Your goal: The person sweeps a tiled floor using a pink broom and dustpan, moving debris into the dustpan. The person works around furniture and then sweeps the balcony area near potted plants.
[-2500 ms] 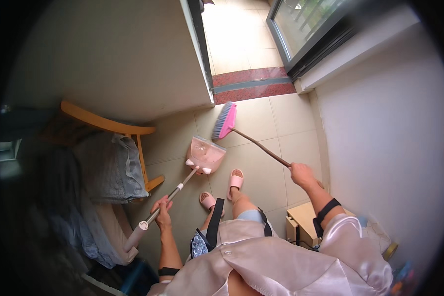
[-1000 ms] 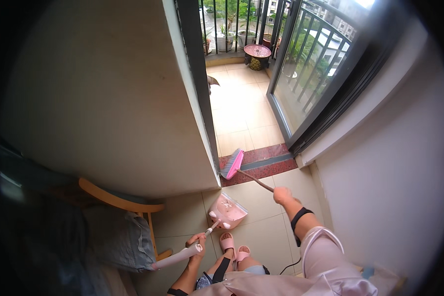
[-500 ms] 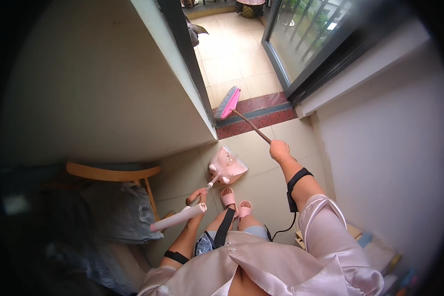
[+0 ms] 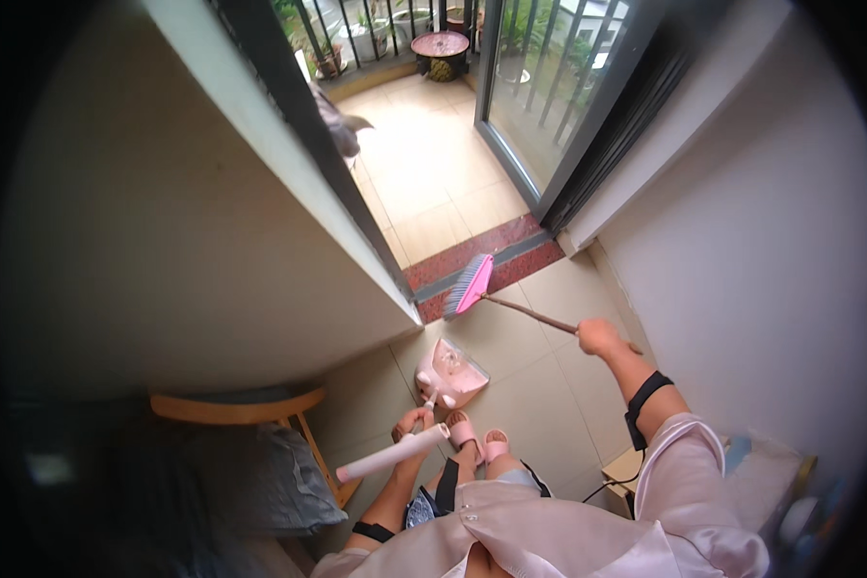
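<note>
My right hand (image 4: pixel 600 338) is closed round the brown stick of a broom (image 4: pixel 472 286). Its pink head with grey bristles lies at the near edge of the red door sill, bristles toward the left. My left hand (image 4: pixel 413 422) grips the handle of a pink dustpan (image 4: pixel 456 371), which rests on the tiles just beyond my feet with its open edge to the right. A pale pink tube-like handle part (image 4: pixel 395 453) stretches from near that hand toward the lower left. A few light bits seem to lie in the pan, too small to name.
A red stone sill with a grey track (image 4: pixel 499 253) crosses the doorway. On its right stands a glass door (image 4: pixel 549 96). Walls close in on both sides. A wooden chair (image 4: pixel 236 409) with grey cloth stands left, and potted plants (image 4: pixel 361 39) line the balcony railing.
The broom head has come off the balcony side of the sill to its near edge, as my right hand drew back to the right. The view has tilted up, showing more balcony.
</note>
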{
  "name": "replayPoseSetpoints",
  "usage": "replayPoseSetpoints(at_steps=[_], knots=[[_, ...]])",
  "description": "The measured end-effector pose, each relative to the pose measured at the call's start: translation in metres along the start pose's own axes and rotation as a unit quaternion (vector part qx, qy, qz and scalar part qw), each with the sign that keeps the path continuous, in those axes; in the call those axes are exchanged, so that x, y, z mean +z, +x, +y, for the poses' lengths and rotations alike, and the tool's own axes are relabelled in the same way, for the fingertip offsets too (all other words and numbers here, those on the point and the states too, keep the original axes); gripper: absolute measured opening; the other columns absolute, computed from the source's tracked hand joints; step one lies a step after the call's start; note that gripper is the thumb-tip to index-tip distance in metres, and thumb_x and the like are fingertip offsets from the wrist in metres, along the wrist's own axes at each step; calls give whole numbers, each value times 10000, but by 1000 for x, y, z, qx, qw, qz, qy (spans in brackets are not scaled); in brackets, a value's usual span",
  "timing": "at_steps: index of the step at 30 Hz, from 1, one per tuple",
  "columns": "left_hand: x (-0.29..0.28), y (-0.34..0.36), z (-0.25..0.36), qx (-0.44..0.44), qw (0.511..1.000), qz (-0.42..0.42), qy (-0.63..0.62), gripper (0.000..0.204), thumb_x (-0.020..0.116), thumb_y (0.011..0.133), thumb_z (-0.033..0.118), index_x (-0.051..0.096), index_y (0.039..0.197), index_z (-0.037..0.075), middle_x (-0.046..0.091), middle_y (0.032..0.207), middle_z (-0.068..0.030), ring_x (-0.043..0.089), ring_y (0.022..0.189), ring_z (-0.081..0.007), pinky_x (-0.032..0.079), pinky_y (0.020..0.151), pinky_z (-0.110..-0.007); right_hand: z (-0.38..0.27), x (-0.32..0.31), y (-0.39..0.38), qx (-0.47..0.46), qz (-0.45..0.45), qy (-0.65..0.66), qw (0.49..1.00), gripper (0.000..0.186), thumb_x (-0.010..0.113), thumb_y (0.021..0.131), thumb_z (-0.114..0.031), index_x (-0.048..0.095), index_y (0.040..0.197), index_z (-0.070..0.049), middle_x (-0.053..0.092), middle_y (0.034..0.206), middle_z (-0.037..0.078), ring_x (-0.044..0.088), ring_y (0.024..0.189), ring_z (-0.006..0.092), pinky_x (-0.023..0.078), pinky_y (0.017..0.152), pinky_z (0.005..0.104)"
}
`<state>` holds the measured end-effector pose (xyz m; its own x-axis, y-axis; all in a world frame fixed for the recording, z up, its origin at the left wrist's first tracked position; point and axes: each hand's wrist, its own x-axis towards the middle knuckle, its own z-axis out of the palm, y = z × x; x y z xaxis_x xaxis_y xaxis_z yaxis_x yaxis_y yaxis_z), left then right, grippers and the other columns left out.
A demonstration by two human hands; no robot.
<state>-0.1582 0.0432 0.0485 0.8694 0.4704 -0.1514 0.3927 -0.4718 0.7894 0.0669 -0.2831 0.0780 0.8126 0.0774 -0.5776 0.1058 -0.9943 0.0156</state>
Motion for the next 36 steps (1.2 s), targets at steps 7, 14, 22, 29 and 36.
replayPoseSetpoints(at_steps=[7,14,22,29,36], knots=[[-47,28,-28,189,978,-82,16,192,620,697,220,609,753,37,588,682,-134,579,632,-289,455,592,-338,-121,110,-1,62,-35,182,981,220,468,750,-116,611,907,-55,600,924,147,578,878,273,465,738,378],[-30,65,-57,158,980,-113,-34,183,555,723,178,605,758,6,597,705,-152,590,660,-272,455,614,-326,-58,189,-62,105,-65,206,971,209,501,737,-135,617,896,-63,606,906,137,583,859,276,464,729,374],[-19,62,-75,148,973,-126,-127,93,500,810,105,565,829,40,471,641,9,420,570,-67,345,510,-204,-7,213,-198,159,0,234,959,192,490,785,-191,585,869,-47,599,791,151,575,774,318,443,675,430],[-14,62,-32,89,974,-139,-154,108,523,743,73,608,762,9,491,558,-1,431,504,-64,344,457,-209,-35,187,-112,132,82,298,942,184,463,809,-217,536,833,-50,587,740,178,573,726,348,444,652,448],[-3,53,28,50,976,-154,-144,121,504,759,51,591,764,-32,485,556,-1,429,502,-56,337,457,-193,-22,175,-59,150,2,288,946,216,461,811,-223,576,889,-58,596,866,165,565,842,329,444,727,427]])
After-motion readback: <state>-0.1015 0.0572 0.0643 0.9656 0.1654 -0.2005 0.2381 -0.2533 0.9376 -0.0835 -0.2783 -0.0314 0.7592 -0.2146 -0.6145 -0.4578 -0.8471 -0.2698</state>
